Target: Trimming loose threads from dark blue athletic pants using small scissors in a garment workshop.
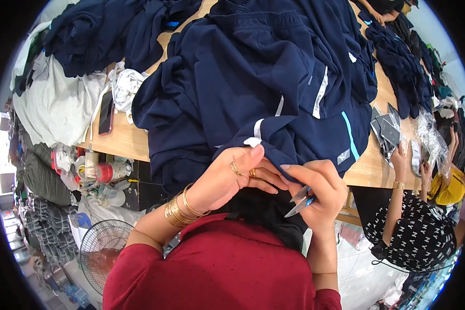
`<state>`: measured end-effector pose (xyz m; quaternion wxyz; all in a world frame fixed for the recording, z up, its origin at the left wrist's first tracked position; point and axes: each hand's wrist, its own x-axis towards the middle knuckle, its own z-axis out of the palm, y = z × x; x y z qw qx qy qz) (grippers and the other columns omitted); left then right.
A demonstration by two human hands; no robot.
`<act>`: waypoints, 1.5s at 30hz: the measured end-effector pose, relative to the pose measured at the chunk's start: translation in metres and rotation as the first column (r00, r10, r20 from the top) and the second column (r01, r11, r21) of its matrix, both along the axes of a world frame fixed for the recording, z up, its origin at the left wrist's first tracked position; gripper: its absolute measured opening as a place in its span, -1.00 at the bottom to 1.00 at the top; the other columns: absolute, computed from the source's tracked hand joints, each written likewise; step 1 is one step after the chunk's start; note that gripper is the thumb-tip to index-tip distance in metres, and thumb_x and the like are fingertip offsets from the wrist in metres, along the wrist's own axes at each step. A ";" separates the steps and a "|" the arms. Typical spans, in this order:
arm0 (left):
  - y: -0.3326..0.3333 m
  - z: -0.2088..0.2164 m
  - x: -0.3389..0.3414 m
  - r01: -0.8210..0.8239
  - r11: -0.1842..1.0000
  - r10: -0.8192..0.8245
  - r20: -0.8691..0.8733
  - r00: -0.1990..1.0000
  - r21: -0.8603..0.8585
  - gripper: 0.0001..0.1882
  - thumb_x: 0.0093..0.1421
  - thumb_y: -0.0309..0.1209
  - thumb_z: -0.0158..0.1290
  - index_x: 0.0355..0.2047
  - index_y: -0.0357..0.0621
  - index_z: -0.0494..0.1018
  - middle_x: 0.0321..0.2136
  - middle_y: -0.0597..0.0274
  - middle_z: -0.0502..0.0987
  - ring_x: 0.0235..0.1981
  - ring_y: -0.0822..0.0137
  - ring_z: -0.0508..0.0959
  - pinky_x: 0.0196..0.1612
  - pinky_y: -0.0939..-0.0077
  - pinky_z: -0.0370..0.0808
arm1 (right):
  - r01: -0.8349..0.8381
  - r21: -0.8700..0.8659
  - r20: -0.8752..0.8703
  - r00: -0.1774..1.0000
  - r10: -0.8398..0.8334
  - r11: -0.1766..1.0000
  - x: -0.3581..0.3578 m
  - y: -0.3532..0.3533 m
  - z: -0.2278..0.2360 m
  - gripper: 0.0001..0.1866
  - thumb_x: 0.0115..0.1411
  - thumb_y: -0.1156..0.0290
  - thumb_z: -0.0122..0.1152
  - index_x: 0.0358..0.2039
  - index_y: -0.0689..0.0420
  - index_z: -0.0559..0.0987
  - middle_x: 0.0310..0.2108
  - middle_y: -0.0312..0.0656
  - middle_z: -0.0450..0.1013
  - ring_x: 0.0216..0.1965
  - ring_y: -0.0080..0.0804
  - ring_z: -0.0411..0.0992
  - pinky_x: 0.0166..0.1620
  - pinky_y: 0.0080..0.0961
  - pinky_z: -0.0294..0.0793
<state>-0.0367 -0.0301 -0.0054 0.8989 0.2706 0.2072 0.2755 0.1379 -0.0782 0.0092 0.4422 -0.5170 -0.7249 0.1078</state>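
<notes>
Navy trousers (243,77) with white and light blue stripes lie heaped on the table before me. My left hand (237,173), with rings and gold bangles, is closed on a navy edge that carries a white strip (253,140); the thumb presses by the strip. Beside it, my right hand (320,191) pinches the same cloth between thumb and forefinger. Small thread snips (298,205) with a blue part sit in the right palm, blades pointing left and away from the cloth. The inside of the left hand's grip is partly hidden.
Left of the trousers, a dark phone (106,112) lies on the wooden table (126,144) near white cloth (126,85). Below stands a fan (106,253). At right, a co-worker's hands (399,157) are near packets (387,129) and clear plastic (431,134).
</notes>
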 end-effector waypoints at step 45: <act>-0.009 0.001 0.015 -0.233 0.924 0.311 -0.242 0.919 0.302 -0.87 0.04 -0.50 0.10 -0.43 -0.35 0.50 -0.50 0.34 0.51 -0.49 0.61 0.42 -0.41 0.72 0.37 | 0.176 0.027 0.064 0.982 -0.177 0.984 0.003 -0.015 0.000 -0.59 -0.28 0.42 0.38 -0.28 -0.05 0.60 -0.54 -0.37 0.19 -0.63 -0.61 0.18 -0.62 -0.67 0.17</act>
